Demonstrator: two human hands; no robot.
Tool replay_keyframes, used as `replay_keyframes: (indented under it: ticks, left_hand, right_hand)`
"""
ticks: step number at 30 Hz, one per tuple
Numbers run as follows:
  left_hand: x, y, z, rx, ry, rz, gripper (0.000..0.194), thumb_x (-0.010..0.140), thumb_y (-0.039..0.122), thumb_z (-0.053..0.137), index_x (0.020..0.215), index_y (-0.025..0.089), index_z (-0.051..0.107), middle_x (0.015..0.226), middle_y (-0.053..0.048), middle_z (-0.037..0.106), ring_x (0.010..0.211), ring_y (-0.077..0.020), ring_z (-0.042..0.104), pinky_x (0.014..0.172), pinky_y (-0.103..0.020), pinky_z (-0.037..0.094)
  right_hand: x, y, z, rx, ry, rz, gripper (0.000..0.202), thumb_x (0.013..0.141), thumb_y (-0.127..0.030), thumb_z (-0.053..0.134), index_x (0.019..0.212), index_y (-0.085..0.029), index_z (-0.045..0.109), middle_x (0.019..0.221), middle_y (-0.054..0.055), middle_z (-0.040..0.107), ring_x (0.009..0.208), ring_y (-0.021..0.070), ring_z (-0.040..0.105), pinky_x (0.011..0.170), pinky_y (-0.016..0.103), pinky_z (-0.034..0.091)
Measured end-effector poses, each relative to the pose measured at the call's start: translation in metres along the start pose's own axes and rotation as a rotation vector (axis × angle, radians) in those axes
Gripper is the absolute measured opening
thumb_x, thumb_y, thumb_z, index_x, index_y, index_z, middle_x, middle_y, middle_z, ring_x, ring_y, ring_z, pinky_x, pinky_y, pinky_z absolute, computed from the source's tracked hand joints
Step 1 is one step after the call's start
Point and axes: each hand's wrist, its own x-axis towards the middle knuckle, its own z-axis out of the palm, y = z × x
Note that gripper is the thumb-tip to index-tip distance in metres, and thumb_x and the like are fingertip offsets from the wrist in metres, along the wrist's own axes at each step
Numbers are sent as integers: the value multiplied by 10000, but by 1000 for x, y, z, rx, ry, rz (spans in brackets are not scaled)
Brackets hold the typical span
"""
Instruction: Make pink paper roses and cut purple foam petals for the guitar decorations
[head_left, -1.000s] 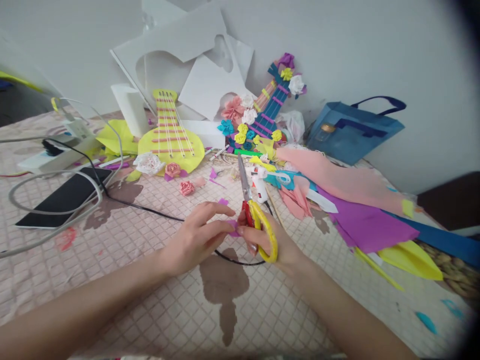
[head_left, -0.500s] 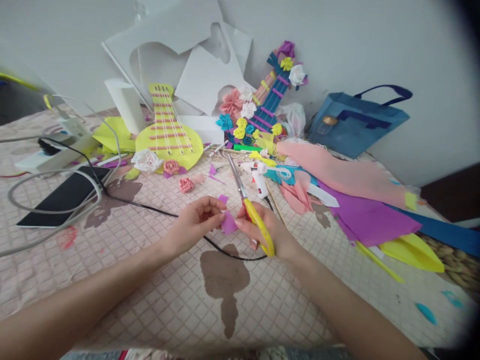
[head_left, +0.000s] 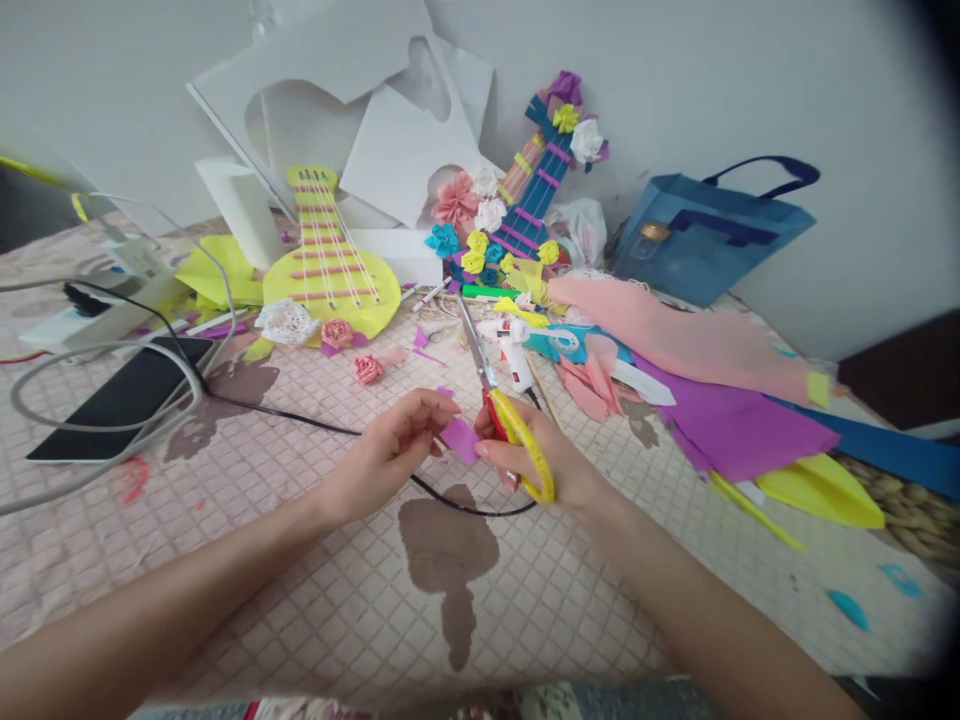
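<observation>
A small piece of purple crepe paper [head_left: 460, 441] is between my two hands over the table. My left hand [head_left: 401, 440] is closed in a pinch on the paper's left edge, its other fingers curled. My right hand [head_left: 551, 455] is wrapped round the yellow-and-red handles of a pair of scissors [head_left: 480, 350], whose blades point up and away. The thumb and a finger of that hand also pinch the paper's right edge. Beyond the hands lie a pink paper rose [head_left: 367, 369] and a white glue gun [head_left: 516, 362].
A yellow paper guitar [head_left: 330, 275] and a blue one with paper flowers [head_left: 540, 200] lean at the back. Purple crepe paper [head_left: 742, 430] lies right, near a blue bag [head_left: 705, 245]. A black cable [head_left: 300, 413] runs under my hands; a black tablet-like slab [head_left: 112, 400] is left.
The purple paper has tilted and now shows more of its face, shifting slightly right. The scissors' yellow handle has turned a little in my right hand. The whole view has shifted slightly.
</observation>
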Motion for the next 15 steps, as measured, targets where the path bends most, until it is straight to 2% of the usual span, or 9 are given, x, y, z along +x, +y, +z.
replay_keyframes:
  ticks: [3, 6, 12, 15]
  left_hand:
    - [0, 4, -2, 118, -43, 35, 277, 801, 39, 478, 996, 193, 599, 945, -34, 631, 895, -157, 597, 806, -290, 471]
    - [1, 7, -2, 171, -62, 39, 217, 796, 57, 508, 912, 183, 640, 908, -39, 659, 871, -163, 613, 805, -296, 475]
    - [0, 7, -1, 218, -8, 85, 166, 822, 97, 557, 924, 185, 653, 904, -42, 676, 856, -156, 622, 786, -277, 482]
    - [-1, 8, -1, 276, 33, 101, 167, 827, 98, 569, 940, 190, 650, 909, -37, 674, 852, -153, 617, 798, -282, 477]
  right_hand:
    - [-1, 0, -3, -37, -61, -7, 246, 665, -254, 669, 828, -195, 495, 706, -58, 532, 410, 29, 428, 352, 177, 409]
    - [-1, 1, -6, -46, -87, -36, 258, 667, -257, 681, 844, -195, 505, 736, -56, 536, 422, 26, 439, 349, 166, 404]
    - [2, 3, -7, 5, 30, -37, 295, 694, -354, 708, 846, -197, 510, 652, -77, 502, 402, 33, 419, 343, 170, 408]
    - [2, 7, -4, 91, 23, -64, 295, 743, -412, 680, 858, -200, 510, 550, -107, 429, 365, 31, 366, 339, 169, 395]
